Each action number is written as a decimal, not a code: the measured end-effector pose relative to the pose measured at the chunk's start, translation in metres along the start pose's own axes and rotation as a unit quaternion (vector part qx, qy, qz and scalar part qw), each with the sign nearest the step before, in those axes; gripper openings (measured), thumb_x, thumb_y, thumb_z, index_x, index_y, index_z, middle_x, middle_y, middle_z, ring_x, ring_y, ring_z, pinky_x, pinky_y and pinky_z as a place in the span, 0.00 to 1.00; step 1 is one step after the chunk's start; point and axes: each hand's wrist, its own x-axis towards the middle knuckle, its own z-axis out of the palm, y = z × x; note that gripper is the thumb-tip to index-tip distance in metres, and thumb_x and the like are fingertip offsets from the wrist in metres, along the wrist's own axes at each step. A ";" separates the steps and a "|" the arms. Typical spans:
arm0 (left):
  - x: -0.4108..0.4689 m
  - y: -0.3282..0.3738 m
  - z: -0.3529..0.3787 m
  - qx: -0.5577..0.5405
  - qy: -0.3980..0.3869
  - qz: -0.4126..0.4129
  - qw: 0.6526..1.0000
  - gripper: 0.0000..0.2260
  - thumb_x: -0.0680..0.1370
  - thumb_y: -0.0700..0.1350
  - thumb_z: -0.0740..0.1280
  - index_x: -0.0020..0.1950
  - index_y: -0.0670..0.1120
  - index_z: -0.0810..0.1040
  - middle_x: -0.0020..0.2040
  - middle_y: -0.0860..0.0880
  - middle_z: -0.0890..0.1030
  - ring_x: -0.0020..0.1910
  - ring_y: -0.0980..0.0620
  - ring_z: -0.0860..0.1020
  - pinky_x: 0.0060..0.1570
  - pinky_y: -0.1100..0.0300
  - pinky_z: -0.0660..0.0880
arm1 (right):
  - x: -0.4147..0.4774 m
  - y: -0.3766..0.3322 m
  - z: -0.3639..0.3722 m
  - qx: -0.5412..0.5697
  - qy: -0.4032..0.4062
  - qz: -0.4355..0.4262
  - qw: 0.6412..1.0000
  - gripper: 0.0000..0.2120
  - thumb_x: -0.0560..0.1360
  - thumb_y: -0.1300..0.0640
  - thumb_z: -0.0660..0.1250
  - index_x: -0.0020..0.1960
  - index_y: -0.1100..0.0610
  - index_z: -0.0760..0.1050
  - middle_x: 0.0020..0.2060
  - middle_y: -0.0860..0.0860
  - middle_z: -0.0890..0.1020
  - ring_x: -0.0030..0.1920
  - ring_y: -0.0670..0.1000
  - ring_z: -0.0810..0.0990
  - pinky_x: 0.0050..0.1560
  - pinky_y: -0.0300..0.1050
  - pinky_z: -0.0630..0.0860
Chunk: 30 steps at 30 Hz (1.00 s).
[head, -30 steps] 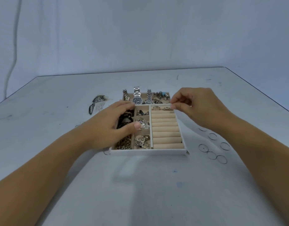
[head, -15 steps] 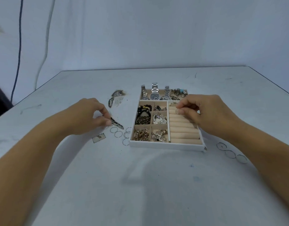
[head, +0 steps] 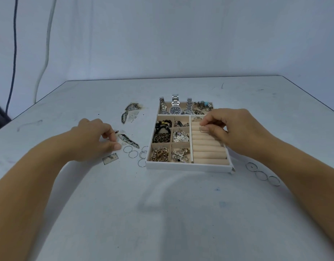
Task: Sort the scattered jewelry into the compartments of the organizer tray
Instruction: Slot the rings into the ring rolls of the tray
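Tightly, right hand (head: 225,129) pinching ring (head: 201,130), over tray (head: 188,167)

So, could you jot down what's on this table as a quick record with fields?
Tray: white organizer tray, small compartments hold jewelry
Back compartment: watches
Right hand: pinches a thin ring over the ring rolls
Left hand: fingertips at a dark leaf-shaped piece, grip unclear
Loose: wire rings on both sides of tray
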 end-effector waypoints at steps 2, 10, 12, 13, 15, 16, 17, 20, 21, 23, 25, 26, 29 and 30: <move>-0.004 -0.001 0.001 -0.023 0.017 0.026 0.999 0.06 0.73 0.53 0.69 0.39 0.55 0.74 0.44 0.58 0.77 0.52 0.50 0.70 0.53 0.53 0.70 | -0.001 0.000 0.001 -0.002 0.002 -0.011 1.000 0.03 0.75 0.58 0.69 0.47 0.53 0.80 0.32 0.36 0.76 0.33 0.35 0.77 0.37 0.26 0.70; -0.006 0.009 -0.004 -0.013 0.061 0.009 0.998 0.06 0.71 0.52 0.73 0.41 0.53 0.77 0.37 0.54 0.79 0.36 0.58 0.74 0.34 0.62 0.65 | -0.001 0.005 0.001 0.021 0.029 -0.025 0.999 0.03 0.74 0.60 0.69 0.47 0.53 0.80 0.34 0.38 0.78 0.37 0.40 0.78 0.39 0.30 0.73; -0.006 0.008 -0.004 -0.006 0.054 -0.011 0.998 0.07 0.70 0.53 0.73 0.39 0.52 0.79 0.35 0.53 0.79 0.35 0.58 0.74 0.33 0.62 0.65 | 0.000 0.006 -0.002 0.023 0.041 -0.028 0.999 0.04 0.74 0.61 0.69 0.47 0.53 0.80 0.38 0.42 0.81 0.39 0.44 0.79 0.41 0.35 0.75; -0.006 0.009 -0.004 -0.006 0.047 -0.018 0.999 0.07 0.71 0.53 0.73 0.39 0.51 0.79 0.34 0.52 0.79 0.34 0.57 0.74 0.33 0.62 0.65 | 0.001 0.007 -0.003 0.021 0.047 -0.031 0.998 0.05 0.74 0.61 0.69 0.48 0.54 0.80 0.39 0.45 0.82 0.40 0.45 0.80 0.42 0.37 0.76; -0.006 0.010 -0.003 -0.005 0.021 -0.032 0.999 0.08 0.72 0.53 0.71 0.39 0.50 0.78 0.34 0.52 0.78 0.34 0.56 0.74 0.32 0.62 0.65 | 0.001 0.008 -0.005 0.017 0.054 -0.036 0.998 0.05 0.75 0.62 0.68 0.49 0.54 0.80 0.41 0.48 0.83 0.39 0.46 0.80 0.43 0.38 0.77; -0.006 0.010 -0.003 -0.002 0.005 -0.036 0.999 0.08 0.73 0.53 0.70 0.40 0.49 0.77 0.34 0.51 0.78 0.34 0.55 0.74 0.33 0.62 0.66 | 0.002 0.009 -0.006 0.011 0.056 -0.041 0.998 0.06 0.75 0.62 0.68 0.49 0.55 0.80 0.41 0.48 0.83 0.39 0.46 0.80 0.43 0.39 0.77; -0.006 0.010 -0.002 0.003 -0.009 -0.037 0.999 0.08 0.75 0.53 0.69 0.40 0.49 0.77 0.34 0.51 0.78 0.34 0.55 0.73 0.33 0.62 0.66 | 0.002 0.009 -0.007 0.005 0.058 -0.045 0.997 0.06 0.75 0.62 0.68 0.50 0.55 0.80 0.41 0.48 0.83 0.39 0.46 0.80 0.43 0.39 0.77; -0.006 0.010 -0.001 0.019 -0.024 -0.033 0.999 0.08 0.77 0.53 0.66 0.42 0.50 0.73 0.40 0.52 0.76 0.37 0.58 0.72 0.34 0.64 0.64 | 0.002 0.009 -0.008 -0.006 0.066 -0.050 0.997 0.06 0.75 0.62 0.68 0.50 0.56 0.81 0.41 0.47 0.82 0.41 0.45 0.79 0.44 0.38 0.76; -0.005 0.010 0.001 0.025 -0.020 -0.030 0.999 0.08 0.77 0.52 0.66 0.42 0.51 0.72 0.41 0.53 0.76 0.38 0.59 0.71 0.34 0.65 0.63 | 0.002 0.009 -0.009 -0.009 0.067 -0.051 0.996 0.05 0.75 0.62 0.68 0.50 0.56 0.81 0.41 0.47 0.82 0.41 0.44 0.79 0.44 0.37 0.75; -0.005 0.012 0.002 0.027 0.005 -0.019 0.999 0.07 0.76 0.51 0.67 0.41 0.52 0.72 0.39 0.54 0.75 0.37 0.59 0.71 0.33 0.64 0.62 | 0.003 0.010 -0.010 -0.016 0.067 -0.053 0.996 0.05 0.75 0.62 0.68 0.50 0.56 0.80 0.41 0.48 0.82 0.40 0.44 0.79 0.44 0.36 0.75; -0.006 0.020 -0.001 0.011 0.061 0.009 0.998 0.07 0.74 0.50 0.70 0.39 0.52 0.74 0.37 0.55 0.76 0.36 0.59 0.71 0.33 0.64 0.63 | 0.004 0.011 -0.012 -0.018 0.066 -0.055 0.996 0.05 0.75 0.62 0.68 0.50 0.56 0.80 0.41 0.48 0.82 0.41 0.42 0.79 0.44 0.33 0.74; -0.006 0.027 -0.004 -0.008 0.096 0.032 0.995 0.07 0.73 0.50 0.72 0.38 0.53 0.75 0.36 0.55 0.77 0.36 0.59 0.73 0.34 0.65 0.64 | 0.004 0.012 -0.013 -0.019 0.068 -0.055 0.996 0.05 0.75 0.62 0.68 0.50 0.56 0.80 0.41 0.48 0.82 0.42 0.41 0.79 0.44 0.32 0.74; -0.005 0.064 -0.012 -0.114 0.165 0.116 0.973 0.05 0.70 0.51 0.74 0.40 0.57 0.78 0.36 0.57 0.80 0.36 0.62 0.76 0.36 0.70 0.67 | 0.004 0.014 -0.016 -0.022 0.075 -0.050 0.996 0.05 0.75 0.61 0.67 0.50 0.56 0.80 0.42 0.48 0.82 0.42 0.40 0.78 0.44 0.30 0.73; -0.003 0.078 -0.012 -0.151 0.166 0.142 0.964 0.05 0.70 0.51 0.74 0.40 0.58 0.79 0.35 0.59 0.81 0.34 0.64 0.77 0.36 0.73 0.68 | 0.005 0.015 -0.017 -0.022 0.076 -0.046 0.996 0.05 0.75 0.61 0.67 0.50 0.56 0.80 0.43 0.49 0.82 0.42 0.39 0.78 0.44 0.30 0.73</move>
